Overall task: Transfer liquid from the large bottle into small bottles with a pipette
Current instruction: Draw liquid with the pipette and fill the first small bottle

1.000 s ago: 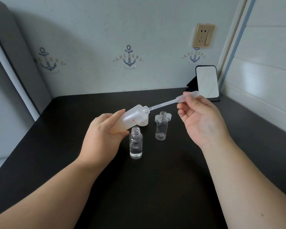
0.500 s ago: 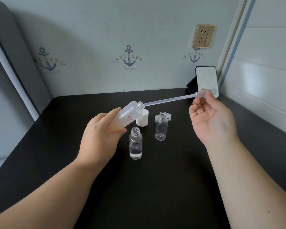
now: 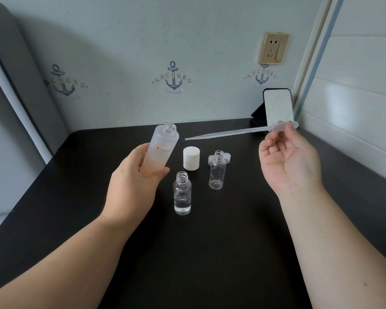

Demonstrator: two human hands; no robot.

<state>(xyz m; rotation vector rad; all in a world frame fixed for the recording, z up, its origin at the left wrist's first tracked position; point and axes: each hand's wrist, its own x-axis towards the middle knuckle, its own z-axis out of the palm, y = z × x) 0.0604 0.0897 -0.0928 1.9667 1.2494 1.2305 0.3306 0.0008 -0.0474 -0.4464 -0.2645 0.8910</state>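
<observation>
The left hand [image 3: 132,184] gripped the big bottle [image 3: 162,150], uncapped; the right hand [image 3: 288,159] pinched the pipette [image 3: 239,132], its tip just clear of the mouth. Between the hands, one vial [image 3: 182,194] held some liquid; the other vial [image 3: 217,170] looked empty, so roughly half remained.

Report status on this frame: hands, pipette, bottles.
Left hand grips large bottle, uncapped, tilted. Right hand pinches pipette bulb, tip outside bottle mouth. Two small bottles open; near one part-filled, far one looks empty.
</observation>
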